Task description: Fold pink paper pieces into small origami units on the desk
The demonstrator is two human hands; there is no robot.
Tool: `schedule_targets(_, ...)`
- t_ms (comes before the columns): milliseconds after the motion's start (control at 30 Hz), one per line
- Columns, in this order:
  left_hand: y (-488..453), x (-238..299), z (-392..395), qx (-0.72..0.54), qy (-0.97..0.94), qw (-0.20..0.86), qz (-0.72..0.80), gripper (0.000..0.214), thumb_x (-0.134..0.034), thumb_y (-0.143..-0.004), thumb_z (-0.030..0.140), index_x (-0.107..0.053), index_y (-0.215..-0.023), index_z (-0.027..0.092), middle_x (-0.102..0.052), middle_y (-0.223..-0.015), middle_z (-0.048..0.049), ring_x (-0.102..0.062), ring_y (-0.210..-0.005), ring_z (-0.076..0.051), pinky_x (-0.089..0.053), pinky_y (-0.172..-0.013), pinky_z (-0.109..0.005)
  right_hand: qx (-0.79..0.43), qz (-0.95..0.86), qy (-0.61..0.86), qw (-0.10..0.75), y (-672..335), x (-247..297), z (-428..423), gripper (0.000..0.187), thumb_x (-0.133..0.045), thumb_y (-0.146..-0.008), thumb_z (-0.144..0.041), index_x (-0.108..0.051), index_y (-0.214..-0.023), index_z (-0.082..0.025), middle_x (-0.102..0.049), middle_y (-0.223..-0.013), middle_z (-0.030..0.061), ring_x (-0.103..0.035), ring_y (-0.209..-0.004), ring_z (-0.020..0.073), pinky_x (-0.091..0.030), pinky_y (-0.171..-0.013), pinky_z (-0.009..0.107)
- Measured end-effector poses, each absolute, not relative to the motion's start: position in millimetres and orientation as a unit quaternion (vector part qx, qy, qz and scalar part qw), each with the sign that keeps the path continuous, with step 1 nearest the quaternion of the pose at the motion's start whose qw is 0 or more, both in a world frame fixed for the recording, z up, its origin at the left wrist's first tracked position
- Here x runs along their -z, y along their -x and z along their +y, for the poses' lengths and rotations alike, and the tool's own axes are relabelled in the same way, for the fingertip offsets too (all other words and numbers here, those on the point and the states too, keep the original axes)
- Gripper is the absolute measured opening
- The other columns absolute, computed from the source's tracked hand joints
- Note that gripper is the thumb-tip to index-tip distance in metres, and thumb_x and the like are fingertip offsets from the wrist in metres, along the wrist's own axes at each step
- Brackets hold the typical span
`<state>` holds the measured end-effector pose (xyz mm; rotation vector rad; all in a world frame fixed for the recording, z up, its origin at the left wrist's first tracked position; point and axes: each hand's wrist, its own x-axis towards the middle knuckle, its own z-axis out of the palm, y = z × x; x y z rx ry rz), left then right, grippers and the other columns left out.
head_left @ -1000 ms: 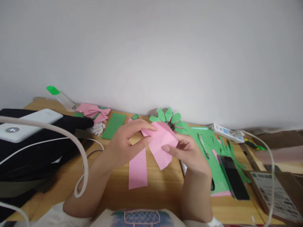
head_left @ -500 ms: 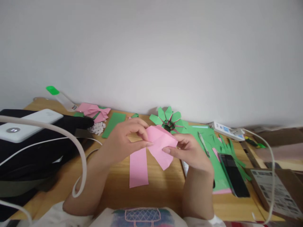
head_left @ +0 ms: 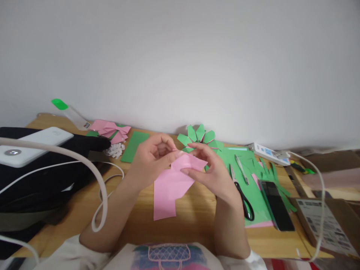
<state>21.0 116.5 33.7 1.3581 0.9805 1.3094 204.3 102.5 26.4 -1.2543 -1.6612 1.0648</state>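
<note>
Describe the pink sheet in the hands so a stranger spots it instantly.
Start at the wooden table against the wall. Over its middle, the left hand and right hand hold the pink sheet between them. Unlike the pink strip partly behind it, which lies flat, this one is bent and held.

White power bank [head_left: 47,135] on black fabric [head_left: 30,197]; power strip [head_left: 261,150] near wall [head_left: 180,67]; dark phone [head_left: 277,205] near cardboard box [head_left: 327,227].

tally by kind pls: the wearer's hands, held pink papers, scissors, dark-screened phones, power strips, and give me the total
Left hand and right hand: 2
Held pink paper: 1
Scissors: 1 pair
Dark-screened phone: 1
Power strip: 1
Total: 6
</note>
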Motion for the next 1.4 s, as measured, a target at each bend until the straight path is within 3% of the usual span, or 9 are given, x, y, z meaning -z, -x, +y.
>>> schedule_targets(100, -25, -32, 115, -0.548, -0.555, 0.488, 0.392, 0.027, -0.073, -0.072, 0.021, -0.054, -0.092, 0.021, -0.067, -0.078, 0.0011, -0.067, -0.073, -0.014, -0.054, -0.062, -0.025, -0.446, -0.602, 0.497, 0.439, -201, -28, 100, 0.016, -0.073, -0.076, -0.033, -0.070, -0.087, -0.022, -0.069, -0.075, 0.0008, -0.060, -0.065, 0.0142, -0.049, -0.057, 0.027)
schedule_targets(167, -26, -31, 114, -0.535, -0.575, 0.477, 0.394, 0.040, -0.074, -0.070, 0.020, -0.052, -0.103, 0.022, -0.068, -0.084, 0.0003, -0.068, -0.077, -0.015, -0.056, -0.070, -0.028, -0.472, -0.533, 0.496, 0.497, -199, -28, 100, 0.017, -0.075, -0.075, -0.034, -0.070, -0.085, -0.021, -0.072, -0.078, 0.0016, -0.062, -0.065, 0.0147, -0.050, -0.057, 0.027)
schedule_targets(267, -27, -31, 112, -0.462, -0.620, 0.486, 0.408, 0.041, -0.072, -0.072, 0.020, -0.052, -0.108, 0.021, -0.069, -0.084, -0.0011, -0.068, -0.074, -0.016, -0.056, -0.067, -0.029, -0.469, -0.446, 0.506, 0.570, -198, -27, 101, 0.021, -0.079, -0.071, -0.033, -0.069, -0.084, -0.020, -0.073, -0.080, 0.0023, -0.064, -0.067, 0.0157, -0.053, -0.060, 0.028)
schedule_targets(567, -24, -39, 113, -0.415, -0.632, 0.524, 0.393, 0.006, -0.066, -0.075, 0.022, -0.065, -0.078, 0.018, -0.067, -0.074, -0.0008, -0.065, -0.071, -0.016, -0.054, -0.065, -0.027, -0.435, -0.383, 0.499, 0.645, -199, -26, 107, 0.029, -0.074, -0.075, -0.042, -0.067, -0.094, -0.021, -0.074, -0.095, 0.0073, -0.068, -0.094, 0.0236, -0.058, -0.078, 0.036)
schedule_targets(833, -23, -36, 111, -0.463, -0.599, 0.527, 0.386, 0.008, -0.063, -0.077, 0.025, -0.060, -0.075, 0.018, -0.063, -0.073, -0.0005, -0.063, -0.070, -0.016, -0.051, -0.062, -0.026, -0.408, -0.442, 0.516, 0.610, -205, -23, 107, 0.037, -0.069, -0.079, -0.040, -0.059, -0.110, -0.022, -0.068, -0.108, 0.0090, -0.065, -0.100, 0.0237, -0.056, -0.082, 0.037)
schedule_targets(967, -24, -34, 110, -0.493, -0.662, 0.363, 0.431, 0.005, -0.057, -0.080, 0.016, -0.055, -0.079, 0.020, -0.063, -0.072, 0.0022, -0.064, -0.067, -0.014, -0.051, -0.063, -0.026, -0.150, -0.586, 0.559, 0.567, -216, -27, 104, 0.063, -0.075, -0.075, -0.028, -0.046, -0.130, -0.026, -0.055, -0.130, 0.0111, -0.059, -0.110, 0.0250, -0.052, -0.088, 0.043)
schedule_targets(1067, -25, -29, 108, -0.474, -0.754, 0.128, 0.436, 0.015, -0.053, -0.080, 0.006, -0.054, -0.083, 0.021, -0.069, -0.078, 0.0013, -0.068, -0.074, -0.016, -0.052, -0.070, -0.029, 0.022, -0.694, 0.525, 0.493, -214, -35, 96, 0.058, -0.070, -0.079, -0.017, -0.048, -0.132, -0.028, -0.054, -0.130, 0.0108, -0.058, -0.111, 0.0245, -0.052, -0.090, 0.042)
schedule_targets(1200, -28, -29, 105, -0.457, -0.808, -0.051, 0.370, 0.022, -0.050, -0.081, 0.000, -0.054, -0.087, 0.021, -0.074, -0.093, -0.0038, -0.070, -0.087, -0.020, -0.054, -0.080, -0.033, 0.061, -0.769, 0.453, 0.446, -204, -40, 86, 0.038, -0.063, -0.084, -0.009, -0.059, -0.117, -0.029, -0.063, -0.115, 0.0082, -0.063, -0.103, 0.0198, -0.056, -0.081, 0.034)
schedule_targets(1400, -32, -34, 100, -0.513, -0.795, -0.112, 0.305, 0.020, -0.051, -0.084, -0.002, -0.059, -0.086, 0.016, -0.074, -0.090, -0.0076, -0.070, -0.086, -0.019, -0.054, -0.075, -0.030, 0.097, -0.776, 0.400, 0.478, -199, -37, 80, 0.025, -0.061, -0.085, -0.004, -0.066, -0.102, -0.022, -0.072, -0.098, 0.0059, -0.068, -0.087, 0.0172, -0.057, -0.074, 0.033)
